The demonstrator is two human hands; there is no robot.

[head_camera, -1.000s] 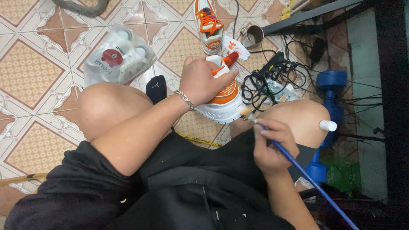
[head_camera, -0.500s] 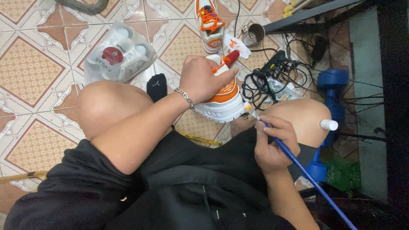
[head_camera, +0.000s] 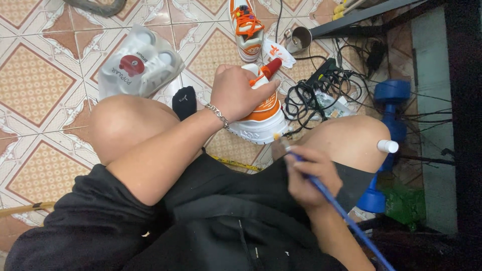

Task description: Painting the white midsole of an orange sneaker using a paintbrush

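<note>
My left hand (head_camera: 238, 93) grips the top of an orange and white sneaker (head_camera: 261, 118) that rests between my knees on the tiled floor. My right hand (head_camera: 309, 173) holds a long blue-handled paintbrush (head_camera: 341, 213), its tip close to the sneaker's white sole at the heel. A silver chain bracelet (head_camera: 217, 114) circles my left wrist. A red piece (head_camera: 269, 68) sticks out of the sneaker beyond my fingers.
A second orange and white sneaker (head_camera: 247, 27) lies farther off. A white plastic bag (head_camera: 138, 68) sits at the left, a black sock (head_camera: 184, 100) by my knee. Tangled black cables (head_camera: 321, 88), a metal cup (head_camera: 300, 39), blue dumbbells (head_camera: 391, 108) and a small white bottle (head_camera: 387, 146) crowd the right.
My right hand has slid slightly down and back with the brush. My left hand keeps its hold on the sneaker.
</note>
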